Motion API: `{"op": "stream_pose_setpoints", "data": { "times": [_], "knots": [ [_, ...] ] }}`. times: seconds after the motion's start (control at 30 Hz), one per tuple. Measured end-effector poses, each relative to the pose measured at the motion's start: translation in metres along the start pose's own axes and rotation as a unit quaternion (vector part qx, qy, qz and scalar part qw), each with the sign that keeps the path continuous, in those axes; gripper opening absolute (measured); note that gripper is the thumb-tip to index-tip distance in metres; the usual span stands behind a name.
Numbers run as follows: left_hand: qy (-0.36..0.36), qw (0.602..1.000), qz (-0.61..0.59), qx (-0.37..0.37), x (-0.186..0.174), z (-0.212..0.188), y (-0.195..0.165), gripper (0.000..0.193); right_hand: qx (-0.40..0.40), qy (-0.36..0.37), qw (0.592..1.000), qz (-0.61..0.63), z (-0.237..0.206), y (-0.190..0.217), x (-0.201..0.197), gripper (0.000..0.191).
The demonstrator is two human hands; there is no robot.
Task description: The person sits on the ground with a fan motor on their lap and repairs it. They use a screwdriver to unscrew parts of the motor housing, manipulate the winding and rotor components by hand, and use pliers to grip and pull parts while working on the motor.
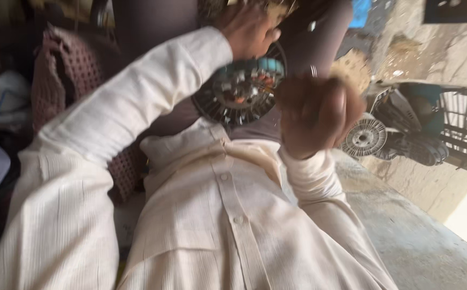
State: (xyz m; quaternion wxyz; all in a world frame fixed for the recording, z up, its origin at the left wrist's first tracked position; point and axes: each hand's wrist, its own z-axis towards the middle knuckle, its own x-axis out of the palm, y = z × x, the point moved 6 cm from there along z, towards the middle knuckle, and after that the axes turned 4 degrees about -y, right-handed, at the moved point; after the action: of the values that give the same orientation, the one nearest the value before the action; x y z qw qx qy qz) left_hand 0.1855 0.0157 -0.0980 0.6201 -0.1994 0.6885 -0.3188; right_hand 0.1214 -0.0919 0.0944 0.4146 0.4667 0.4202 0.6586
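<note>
A cream buttoned shirt (228, 215) fills the foreground. Above it, a round motor stator with copper windings (242, 91) is gripped at its upper rim by the curled fingers of the left hand (249, 29), while the blurred right hand (319, 115) is closed in a fist just beside it; what it holds cannot be told. Farther off, a white finned fan part (364, 138) lies on the concrete floor (421, 241).

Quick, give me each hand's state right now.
Left hand: fingers curled over the top rim of the round motor part, apparently gripping it.
Right hand: blurred and closed into a fist beside the part; a hold cannot be told.
</note>
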Motion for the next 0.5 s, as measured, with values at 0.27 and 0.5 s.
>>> {"op": "stream_pose_setpoints", "data": {
  "times": [0.27,0.5],
  "knots": [
    [-0.042,0.998,-0.011,0.041,-0.006,0.003,-0.001,0.028,0.028,0.194,0.965,-0.173,0.015,-0.004,0.030,0.047],
    [-0.072,0.992,-0.092,0.043,0.000,-0.001,-0.009,0.033,-0.038,0.083,0.996,0.010,-0.020,-0.011,0.006,0.048]
  ]
}}
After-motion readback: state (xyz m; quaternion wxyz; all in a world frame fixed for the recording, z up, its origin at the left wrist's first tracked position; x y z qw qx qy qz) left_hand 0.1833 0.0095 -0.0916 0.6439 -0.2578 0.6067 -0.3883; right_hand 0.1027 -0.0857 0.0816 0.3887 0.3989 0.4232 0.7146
